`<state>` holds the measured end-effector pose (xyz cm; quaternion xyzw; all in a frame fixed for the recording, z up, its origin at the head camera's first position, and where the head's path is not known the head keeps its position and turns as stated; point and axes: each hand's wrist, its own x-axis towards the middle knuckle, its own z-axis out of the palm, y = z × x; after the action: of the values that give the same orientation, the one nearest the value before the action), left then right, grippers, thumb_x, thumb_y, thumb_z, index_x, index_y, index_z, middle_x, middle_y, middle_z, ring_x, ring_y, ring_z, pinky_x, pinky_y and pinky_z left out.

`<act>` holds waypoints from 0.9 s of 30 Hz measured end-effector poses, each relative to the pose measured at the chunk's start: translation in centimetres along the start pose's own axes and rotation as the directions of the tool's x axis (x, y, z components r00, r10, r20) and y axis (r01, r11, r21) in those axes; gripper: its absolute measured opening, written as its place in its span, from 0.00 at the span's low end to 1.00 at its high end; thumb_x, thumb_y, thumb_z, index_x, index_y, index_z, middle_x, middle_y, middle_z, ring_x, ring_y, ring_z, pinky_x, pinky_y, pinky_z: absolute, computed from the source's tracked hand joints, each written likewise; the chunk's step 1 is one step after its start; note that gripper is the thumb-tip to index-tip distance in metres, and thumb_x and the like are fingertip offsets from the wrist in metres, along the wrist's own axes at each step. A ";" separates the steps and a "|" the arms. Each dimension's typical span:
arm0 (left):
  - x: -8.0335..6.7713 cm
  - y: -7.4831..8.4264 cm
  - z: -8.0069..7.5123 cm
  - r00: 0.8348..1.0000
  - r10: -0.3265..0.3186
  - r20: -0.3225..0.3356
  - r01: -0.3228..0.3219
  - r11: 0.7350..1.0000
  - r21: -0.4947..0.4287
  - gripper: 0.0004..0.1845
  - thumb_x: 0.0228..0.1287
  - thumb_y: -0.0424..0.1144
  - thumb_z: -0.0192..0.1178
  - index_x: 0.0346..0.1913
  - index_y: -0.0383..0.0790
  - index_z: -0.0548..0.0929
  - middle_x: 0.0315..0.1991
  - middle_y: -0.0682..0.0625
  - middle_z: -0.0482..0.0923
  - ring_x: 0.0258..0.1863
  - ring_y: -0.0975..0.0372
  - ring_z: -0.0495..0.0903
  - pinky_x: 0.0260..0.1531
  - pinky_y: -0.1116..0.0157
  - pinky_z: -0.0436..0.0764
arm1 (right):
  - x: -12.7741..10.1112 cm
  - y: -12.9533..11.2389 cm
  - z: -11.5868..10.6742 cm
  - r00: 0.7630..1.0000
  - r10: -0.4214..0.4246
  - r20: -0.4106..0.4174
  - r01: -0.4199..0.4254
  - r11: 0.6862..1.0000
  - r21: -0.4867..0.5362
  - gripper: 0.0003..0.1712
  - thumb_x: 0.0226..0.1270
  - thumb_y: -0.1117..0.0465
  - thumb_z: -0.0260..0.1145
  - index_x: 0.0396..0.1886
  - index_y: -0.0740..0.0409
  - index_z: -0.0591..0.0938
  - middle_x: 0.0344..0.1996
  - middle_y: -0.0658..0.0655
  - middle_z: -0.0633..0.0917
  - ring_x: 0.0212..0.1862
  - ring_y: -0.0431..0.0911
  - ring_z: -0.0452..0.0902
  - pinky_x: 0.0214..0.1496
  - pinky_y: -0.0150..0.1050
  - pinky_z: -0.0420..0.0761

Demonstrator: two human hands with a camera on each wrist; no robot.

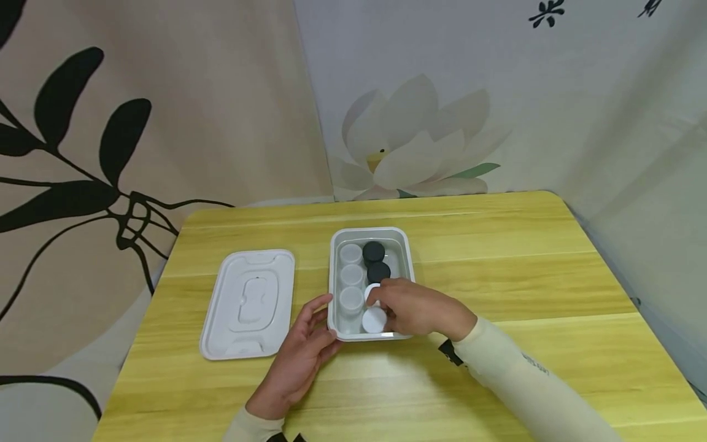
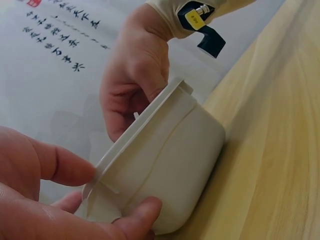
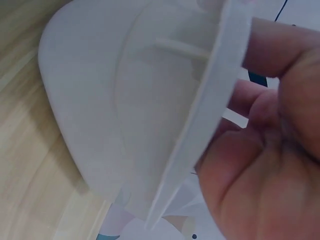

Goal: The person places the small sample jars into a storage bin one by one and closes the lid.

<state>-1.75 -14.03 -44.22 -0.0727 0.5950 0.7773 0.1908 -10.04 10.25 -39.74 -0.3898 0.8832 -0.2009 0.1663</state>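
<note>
At the centre of the head view we see a white plastic box (image 1: 371, 234) on the yellow table (image 1: 497, 258). Our left hand (image 1: 301, 350) grips its near left corner, thumb on the rim and fingers along the wall. Our right hand (image 1: 414, 306) reaches inside at the near right, fingers curled over a white-lidded jar (image 1: 374, 320); whether they actually pinch a jar we cannot tell, since the fingertips are hidden. Clear jars (image 1: 351, 276) and black-lidded jars (image 1: 375, 261) fill the rest. The box lid (image 1: 248, 304) lies left of centre. Both wrist views show only the box wall up close.
</note>
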 end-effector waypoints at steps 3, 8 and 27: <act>0.0 0.1 -0.1 1.000 -0.005 -0.003 0.005 1.000 0.003 0.34 0.76 0.24 0.51 0.80 0.49 0.62 0.76 0.38 0.61 0.68 0.49 0.73 0.59 0.58 0.81 | 0.0 -0.2 -0.1 1.000 0.025 -0.004 -0.025 1.000 0.013 0.21 0.60 0.66 0.79 0.53 0.57 0.85 0.33 0.52 0.80 0.37 0.42 0.71 0.41 0.34 0.74; 0.0 0.1 -0.4 1.000 -0.001 -0.005 0.001 1.000 -0.001 0.34 0.75 0.24 0.51 0.80 0.48 0.62 0.75 0.37 0.62 0.68 0.49 0.73 0.60 0.57 0.82 | 0.0 -1.0 -0.4 0.998 0.061 -0.030 -0.060 0.998 0.014 0.21 0.65 0.59 0.78 0.56 0.56 0.84 0.36 0.52 0.82 0.39 0.43 0.73 0.45 0.38 0.76; -1.7 1.2 -3.1 0.986 0.027 -0.164 -0.035 0.998 -0.045 0.30 0.75 0.25 0.54 0.77 0.33 0.62 0.59 0.45 0.74 0.61 0.57 0.79 0.59 0.66 0.84 | 1.8 -6.3 1.3 0.982 0.019 -0.190 0.032 0.965 0.262 0.20 0.71 0.59 0.71 0.60 0.58 0.83 0.44 0.50 0.88 0.45 0.39 0.85 0.51 0.35 0.84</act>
<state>-1.03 -17.60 -43.50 -0.1314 0.5911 0.7855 0.1275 -6.72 4.68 -38.03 -0.3461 0.8592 -0.3534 0.1306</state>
